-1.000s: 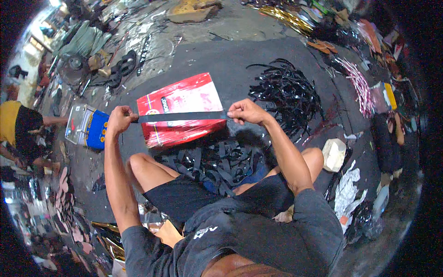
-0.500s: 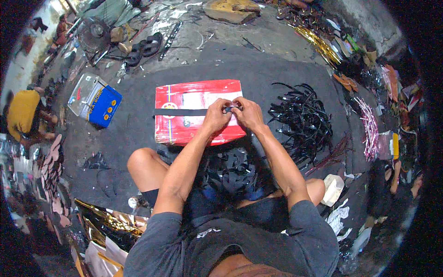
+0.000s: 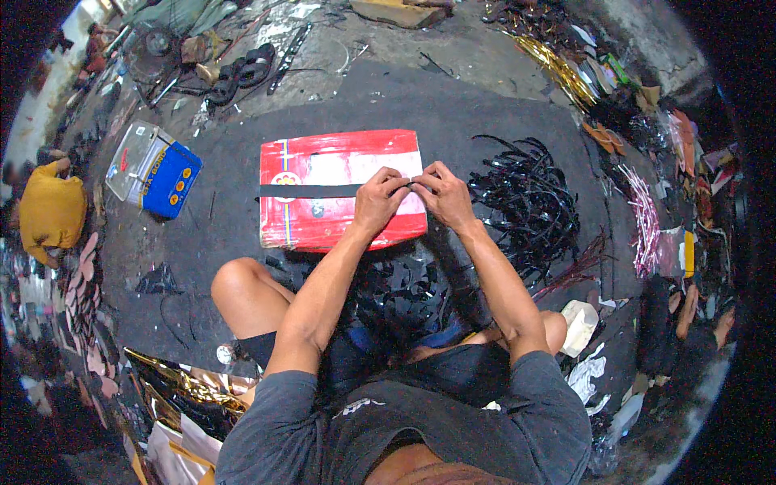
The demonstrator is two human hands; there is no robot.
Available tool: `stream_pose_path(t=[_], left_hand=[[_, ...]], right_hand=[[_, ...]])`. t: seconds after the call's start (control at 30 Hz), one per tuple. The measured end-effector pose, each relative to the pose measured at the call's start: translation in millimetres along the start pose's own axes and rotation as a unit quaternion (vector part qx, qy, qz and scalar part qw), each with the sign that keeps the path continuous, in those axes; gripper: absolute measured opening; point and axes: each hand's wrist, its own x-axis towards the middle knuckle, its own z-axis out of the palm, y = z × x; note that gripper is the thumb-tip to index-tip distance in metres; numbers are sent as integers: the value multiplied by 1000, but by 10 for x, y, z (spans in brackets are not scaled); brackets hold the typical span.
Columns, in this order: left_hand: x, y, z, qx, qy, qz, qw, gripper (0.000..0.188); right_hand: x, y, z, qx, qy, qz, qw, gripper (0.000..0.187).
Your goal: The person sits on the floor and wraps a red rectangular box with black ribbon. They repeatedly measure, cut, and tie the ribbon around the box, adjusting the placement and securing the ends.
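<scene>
A red-and-white box (image 3: 339,225) lies in front of my crossed legs. A flat black strip (image 3: 311,191) runs across its top from the left edge toward my fingers. My left hand (image 3: 378,200) is over the right part of the box, its thumb and fingertips pinched on the strip's right end. Close beside it, my right hand (image 3: 446,197) pinches the same end at the box's right edge. The fingertips of both hands almost meet, and they hide most of that end. A tangled pile of shiny black strips (image 3: 529,194) lies to the right of the box.
More black pieces (image 3: 396,295) lie by my lap. A blue-and-clear container (image 3: 171,184) stands at the left, beyond it a person in yellow (image 3: 52,212). Pink strips (image 3: 644,222) and gold strips (image 3: 558,71) lie to the right, a white container (image 3: 579,327) by my knee. Black sandals (image 3: 242,74) lie farther off.
My fingertips have drawn closer together on the strip's end, where a dark curled bit showed between them before. The right hand's fingers are more raised. The whole view has shifted slightly.
</scene>
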Motion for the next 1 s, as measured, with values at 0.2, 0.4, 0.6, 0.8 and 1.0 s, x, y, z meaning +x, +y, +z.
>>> stream_pose_path(t=[0.2, 0.4, 0.6, 0.8, 1.0], left_hand=[[-47, -161, 12, 21, 6, 62, 998, 16], [24, -164, -56, -33, -40, 10, 999, 18], [29, -136, -57, -34, -36, 4, 999, 15], [64, -137, -36, -27, -36, -25, 999, 12], [196, -74, -84, 19, -102, -33, 994, 11]], right_hand=[[-6, -25, -77, -22, -32, -72, 997, 18], [41, 1, -132, 17, -56, -42, 997, 20], [-34, 52, -18, 47, -3, -19, 999, 18], [-52, 138, 232, 143, 61, 68, 986, 14], [-54, 292, 412, 387, 41, 205, 898, 24]])
